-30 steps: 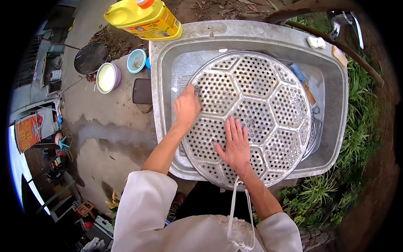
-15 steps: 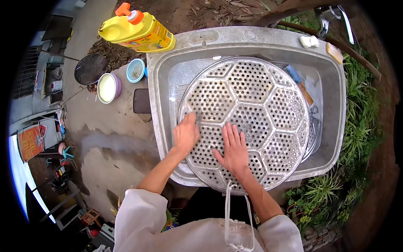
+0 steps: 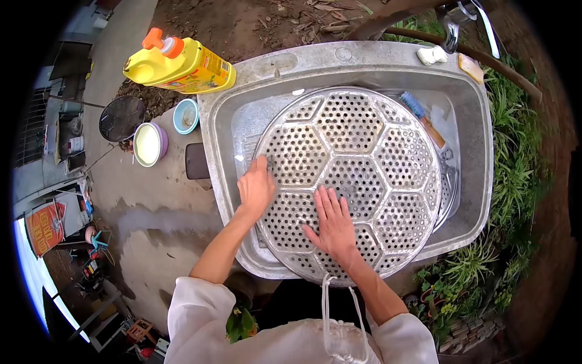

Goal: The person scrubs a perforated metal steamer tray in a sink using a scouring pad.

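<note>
A large round metal steamer tray point(image 3: 406, 158), punched with many holes and ridged in hexagons, rests across the grey sink point(image 3: 479, 151). At its left rim is my left hand point(image 3: 256, 188), closed with the fingers curled in; a small greyish bit shows beside the fingertips, too little to name. My right hand point(image 3: 334, 225) lies flat on the tray's lower middle, fingers stretched out and holding nothing. Inside the sink, right of the tray, a blue-bristled brush point(image 3: 422, 118) with a wooden handle is partly covered. Metal ware point(image 3: 450, 182) shows beneath the tray's right edge.
A yellow jug with an orange pump point(image 3: 193, 65) stands on the sink's upper left corner. A white lump point(image 3: 431, 56) and a sponge point(image 3: 470, 68) sit on the back rim near the faucet point(image 3: 451, 30). Basins point(image 3: 150, 144) stand on the ground at left; plants point(image 3: 509, 158) grow at right.
My left hand has shifted slightly up along the tray's left rim. The right hand stays flat on the tray. The whole view has shifted a little.
</note>
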`<state>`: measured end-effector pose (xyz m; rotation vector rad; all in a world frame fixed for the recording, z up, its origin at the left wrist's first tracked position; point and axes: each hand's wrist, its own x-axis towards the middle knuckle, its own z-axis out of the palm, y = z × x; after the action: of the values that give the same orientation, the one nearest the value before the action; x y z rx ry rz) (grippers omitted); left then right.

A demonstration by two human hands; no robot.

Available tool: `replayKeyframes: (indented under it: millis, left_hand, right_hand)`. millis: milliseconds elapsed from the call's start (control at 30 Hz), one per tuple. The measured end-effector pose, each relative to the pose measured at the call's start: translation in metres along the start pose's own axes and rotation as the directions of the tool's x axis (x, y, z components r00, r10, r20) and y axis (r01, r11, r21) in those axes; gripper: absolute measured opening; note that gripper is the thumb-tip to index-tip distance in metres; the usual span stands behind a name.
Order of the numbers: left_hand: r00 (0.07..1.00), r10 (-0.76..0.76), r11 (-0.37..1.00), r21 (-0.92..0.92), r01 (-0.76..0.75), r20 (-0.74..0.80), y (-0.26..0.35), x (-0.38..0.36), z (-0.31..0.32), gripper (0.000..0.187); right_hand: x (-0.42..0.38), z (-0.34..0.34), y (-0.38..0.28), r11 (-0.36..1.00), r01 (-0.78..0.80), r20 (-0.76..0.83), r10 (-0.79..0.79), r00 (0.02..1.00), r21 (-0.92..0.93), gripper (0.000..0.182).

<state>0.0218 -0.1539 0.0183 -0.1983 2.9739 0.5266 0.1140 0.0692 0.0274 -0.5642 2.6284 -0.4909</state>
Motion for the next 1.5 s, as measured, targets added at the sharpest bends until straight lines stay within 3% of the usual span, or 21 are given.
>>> replayKeyframes:
  millis: [67, 133, 233, 333, 433, 533, 633, 733, 833, 867, 933, 1033, 1167, 1267, 1333, 1433, 1500]
  left_hand:
    - [0.998, -0.055, 0.998, -0.03, 0.055, -0.027, 0.008, 0.049, 0.011, 0.02]
    - [0.985, 0.044, 0.999, -0.007, -0.046, -0.166, 0.016, 0.105, 0.025, 0.017]
    - [0.995, 0.056, 0.998, -0.017, -0.058, -0.079, 0.009, 0.088, 0.016, 0.015]
    - [0.992, 0.119, 0.993, -0.01, -0.119, 0.038, -0.017, -0.002, 0.002, 0.021]
    - [0.991, 0.108, 0.994, 0.023, -0.111, 0.083, -0.004, 0.011, 0.005, 0.024]
    - [0.986, 0.14, 0.99, 0.026, -0.138, -0.092, 0.017, 0.088, 0.024, 0.019]
    - [0.981, 0.191, 0.981, 0.038, -0.191, -0.016, 0.035, 0.071, 0.021, 0.018]
    - [0.929, 0.344, 0.938, -0.084, -0.335, 0.136, 0.02, -0.013, 0.012, 0.023]
    - [0.898, 0.397, 0.917, -0.031, -0.398, 0.19, 0.024, 0.007, 0.013, 0.021]
    - [0.92, 0.387, 0.922, -0.006, -0.388, 0.062, 0.028, 0.037, 0.022, 0.016]
    - [0.97, 0.197, 0.98, 0.044, -0.193, -0.139, 0.048, 0.095, 0.037, 0.011]
    - [0.966, 0.258, 0.964, 0.069, -0.256, -0.024, 0.059, 0.083, 0.032, 0.013]
    - [0.84, 0.501, 0.865, -0.082, -0.495, 0.209, 0.048, -0.028, 0.015, 0.018]
    - [0.874, 0.474, 0.88, -0.018, -0.475, 0.112, 0.051, 0.029, 0.031, 0.017]
    - [0.948, 0.304, 0.951, 0.09, -0.296, -0.093, 0.073, 0.091, 0.046, 0.01]
    - [0.923, 0.38, 0.923, 0.083, -0.375, -0.053, 0.087, 0.093, 0.043, 0.009]
    - [0.856, 0.501, 0.861, 0.028, -0.508, 0.129, 0.081, 0.04, 0.034, 0.012]
  right_hand:
    - [0.001, 0.003, 0.002, 1.0, -0.006, -0.003, 0.006, 1.0, -0.014, 0.084]
    - [0.001, 0.002, -0.001, 1.0, -0.016, -0.01, 0.016, 1.0, -0.018, 0.084]
    - [-0.001, 0.002, 0.002, 0.999, 0.005, -0.021, -0.005, 1.0, 0.035, 0.085]
    - [0.002, 0.001, 0.001, 1.0, -0.007, -0.002, 0.007, 1.0, 0.006, 0.084]
    - [0.002, -0.002, 0.002, 1.0, -0.006, 0.027, 0.005, 1.0, 0.026, 0.084]
    - [0.007, 0.002, 0.003, 0.999, -0.011, -0.022, 0.011, 1.0, 0.034, 0.084]
    - [0.003, 0.003, 0.003, 1.0, 0.004, -0.053, -0.003, 0.999, 0.017, 0.085]
    - [0.006, 0.002, 0.002, 1.0, 0.002, -0.029, -0.001, 1.0, 0.023, 0.086]
    - [0.006, -0.001, 0.001, 1.0, -0.019, 0.027, 0.019, 0.999, -0.015, 0.084]
    - [0.005, 0.003, 0.002, 1.0, -0.017, 0.002, 0.017, 1.0, -0.015, 0.084]
    - [0.005, 0.002, 0.001, 1.0, -0.02, -0.016, 0.019, 1.0, -0.004, 0.085]
    - [0.005, 0.002, 0.001, 1.0, 0.004, -0.03, -0.004, 1.0, -0.007, 0.086]
    - [0.007, 0.001, 0.002, 1.0, -0.019, 0.005, 0.019, 1.0, 0.018, 0.085]
    - [0.006, 0.004, 0.003, 0.999, -0.001, -0.041, 0.003, 0.999, 0.052, 0.086]
    - [0.007, 0.002, 0.003, 0.998, -0.004, -0.048, 0.007, 0.999, 0.06, 0.085]
    - [0.003, 0.004, 0.005, 0.998, 0.014, -0.07, -0.01, 0.998, 0.053, 0.084]
    - [0.005, 0.005, 0.004, 0.997, 0.013, -0.089, -0.007, 0.996, 0.071, 0.084]
